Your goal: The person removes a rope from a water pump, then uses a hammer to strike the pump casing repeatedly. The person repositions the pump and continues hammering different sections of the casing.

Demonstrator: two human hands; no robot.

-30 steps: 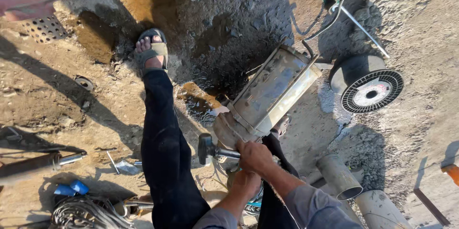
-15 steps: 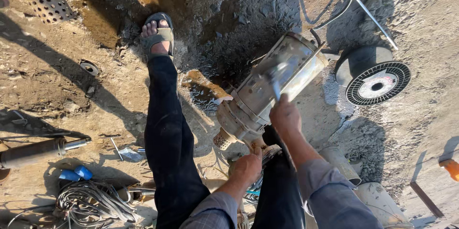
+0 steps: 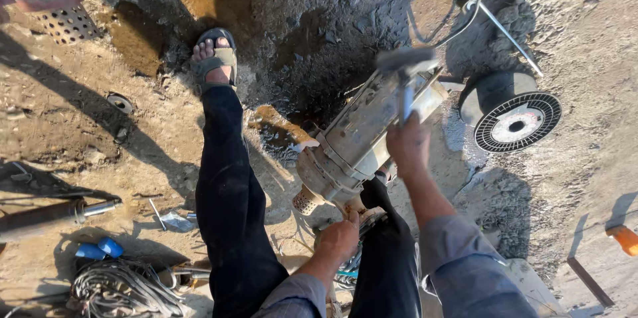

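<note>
- The right hand (image 3: 409,147) is raised above the motor housing (image 3: 362,142), its fingers wrapped tight round the handle of a hammer (image 3: 405,75); the hammer's head is blurred and sits over the far end of the housing.
- The left hand (image 3: 339,238) is low, at the near end of the housing, its fingers curled against the underside of the flared end; whether it grips a separate tool there cannot be told.
- The motor housing is a grey, dirty metal cylinder lying tilted on the dirt ground (image 3: 133,138), its near end between the person's legs, its far end pointing up and to the right.
- The person's left leg (image 3: 229,192), in dark trousers, stretches forward, with a sandalled foot (image 3: 214,59) planted near a dark, wet patch of soil.
- A black spool (image 3: 508,108) with a ribbed round face lies just right of the housing's far end.
- A coil of wire (image 3: 126,288) and a blue object (image 3: 100,249) lie at lower left, near a metal rod (image 3: 60,212).
- A perforated metal plate (image 3: 66,23) rests at upper left.
</note>
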